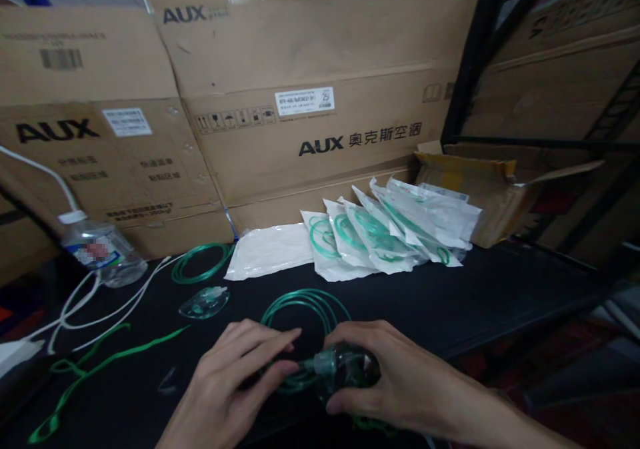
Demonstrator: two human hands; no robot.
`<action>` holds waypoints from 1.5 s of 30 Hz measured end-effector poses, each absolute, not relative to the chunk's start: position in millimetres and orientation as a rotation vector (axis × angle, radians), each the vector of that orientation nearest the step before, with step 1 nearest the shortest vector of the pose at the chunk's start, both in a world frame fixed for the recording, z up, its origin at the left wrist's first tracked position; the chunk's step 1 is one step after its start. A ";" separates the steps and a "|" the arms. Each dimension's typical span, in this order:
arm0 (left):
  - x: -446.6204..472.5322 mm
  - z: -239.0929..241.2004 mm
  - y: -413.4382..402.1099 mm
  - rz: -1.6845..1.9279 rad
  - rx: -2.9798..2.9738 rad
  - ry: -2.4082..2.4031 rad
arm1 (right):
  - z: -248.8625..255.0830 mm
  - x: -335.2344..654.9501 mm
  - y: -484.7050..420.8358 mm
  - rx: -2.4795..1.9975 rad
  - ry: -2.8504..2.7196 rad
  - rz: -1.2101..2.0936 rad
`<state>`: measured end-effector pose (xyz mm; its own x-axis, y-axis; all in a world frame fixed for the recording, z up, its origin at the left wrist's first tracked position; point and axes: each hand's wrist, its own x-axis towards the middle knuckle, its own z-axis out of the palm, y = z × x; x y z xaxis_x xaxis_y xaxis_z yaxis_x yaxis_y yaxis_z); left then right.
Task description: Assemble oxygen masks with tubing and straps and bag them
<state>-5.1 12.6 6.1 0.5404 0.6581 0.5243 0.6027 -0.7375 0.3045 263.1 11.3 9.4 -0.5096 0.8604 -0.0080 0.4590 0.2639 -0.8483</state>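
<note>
My right hand (395, 376) is wrapped round a clear green-tinted oxygen mask (350, 367) at the front of the black table (500, 296). My left hand (235, 376) pinches the green tubing at the mask's white connector (325, 364). A coil of green tubing (305, 309) lies just behind both hands and runs to the connector.
A second clear mask (205, 302) and another green tube coil (200, 262) lie at left, with a green strap (90, 369), white cable (100, 302) and water bottle (100, 252). Several sealed bags (380, 236) fan out behind, beside an open carton (480, 189). Large cardboard boxes (310, 89) form the back wall.
</note>
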 end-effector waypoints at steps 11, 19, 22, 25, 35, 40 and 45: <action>7.7 12.8 91.2 0.305 2.470 1.446 | 11.3 259.7 7.2 -1.357 -1.956 1.170; 14.5 19.8 108.1 0.128 2.401 1.557 | 6.2 262.2 7.8 -1.303 -1.942 1.059; 14.7 20.6 104.4 0.154 2.395 1.616 | 2.6 264.5 12.3 -1.219 -1.999 0.988; 14.4 30.8 102.9 0.300 2.387 1.625 | -3.1 263.6 19.7 -1.137 -1.977 0.993; 1.6 71.6 112.4 1.148 2.021 1.658 | -6.4 224.8 73.5 -0.710 -1.214 1.627; -5.7 63.7 120.4 1.114 1.876 1.512 | 4.3 225.9 92.8 -0.556 -1.199 1.914; -15.4 68.2 117.2 0.925 2.038 1.565 | 10.6 241.5 104.2 -0.713 -1.377 1.805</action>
